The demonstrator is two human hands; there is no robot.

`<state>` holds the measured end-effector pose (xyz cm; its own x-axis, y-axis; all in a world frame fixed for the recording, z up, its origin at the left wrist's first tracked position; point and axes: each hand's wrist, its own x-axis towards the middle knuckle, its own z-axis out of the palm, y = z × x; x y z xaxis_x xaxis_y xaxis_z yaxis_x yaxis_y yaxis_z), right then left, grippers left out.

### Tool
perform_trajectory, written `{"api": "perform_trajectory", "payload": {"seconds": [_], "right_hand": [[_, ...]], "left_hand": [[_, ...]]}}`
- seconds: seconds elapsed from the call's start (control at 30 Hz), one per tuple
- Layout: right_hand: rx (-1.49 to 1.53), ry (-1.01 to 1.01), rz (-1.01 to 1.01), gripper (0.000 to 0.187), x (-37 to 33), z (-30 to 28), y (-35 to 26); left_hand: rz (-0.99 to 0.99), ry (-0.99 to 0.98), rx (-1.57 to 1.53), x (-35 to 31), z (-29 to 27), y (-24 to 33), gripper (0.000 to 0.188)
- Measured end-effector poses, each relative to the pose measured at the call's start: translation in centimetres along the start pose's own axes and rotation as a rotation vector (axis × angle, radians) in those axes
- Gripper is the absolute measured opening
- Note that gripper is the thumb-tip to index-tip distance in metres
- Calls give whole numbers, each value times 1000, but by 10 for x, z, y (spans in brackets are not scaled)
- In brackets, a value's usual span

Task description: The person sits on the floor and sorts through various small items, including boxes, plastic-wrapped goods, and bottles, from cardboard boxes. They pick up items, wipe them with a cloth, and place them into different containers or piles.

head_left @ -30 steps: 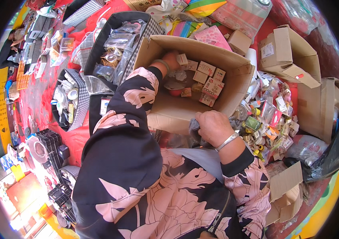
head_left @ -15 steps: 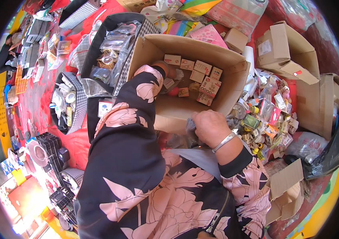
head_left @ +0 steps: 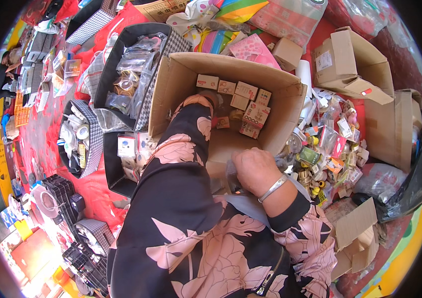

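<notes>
A large open cardboard box [head_left: 275, 141] stands in front of me with several small white-and-red cartons [head_left: 256, 113] on its bottom. My left arm reaches down into it; the floral sleeve [head_left: 191, 124] and dark cuff hide the left hand and its fingers, beside the cartons. At the box's near edge my right hand [head_left: 256, 170], with a silver bangle on the wrist, is closed on a bunched, sheer grey plastic bag [head_left: 231, 175]. A few yellowish items [head_left: 235, 115] lie among the cartons.
Left of the box stand a black-lined houndstooth bin [head_left: 171, 42] of bagged goods and a smaller bin [head_left: 92, 129]. A heap of small packages [head_left: 327, 154] lies to the right. Beyond it are open cardboard boxes [head_left: 335, 57]. Colourful bags [head_left: 243, 12] lie at the back.
My left arm has shifted right and deeper into the box, so its hand is now covered by the sleeve. The right hand has moved slightly toward me, still gripping the grey bag.
</notes>
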<state>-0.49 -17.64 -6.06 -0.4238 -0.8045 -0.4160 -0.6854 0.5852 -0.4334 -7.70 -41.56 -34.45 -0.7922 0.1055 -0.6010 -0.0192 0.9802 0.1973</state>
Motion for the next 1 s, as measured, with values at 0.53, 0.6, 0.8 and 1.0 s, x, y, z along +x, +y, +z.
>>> {"api": "perform_trajectory", "payload": {"seconds": [0.53, 0.6, 0.8, 1.0], "right_hand": [[-53, 17, -22, 10, 2, -2, -3], [-46, 62, -24, 10, 0, 0, -1], [-17, 39, 0, 12, 1, 4, 2], [-50, 116, -21, 13, -1, 6, 2]], "left_hand": [[-75, 215, -146, -46, -45, 35, 46], [-118, -50, -206, -39, -68, 44, 49], [76, 50, 214, 8, -2, 10, 56], [68, -228, -10, -15, -79, 30, 53]]}}
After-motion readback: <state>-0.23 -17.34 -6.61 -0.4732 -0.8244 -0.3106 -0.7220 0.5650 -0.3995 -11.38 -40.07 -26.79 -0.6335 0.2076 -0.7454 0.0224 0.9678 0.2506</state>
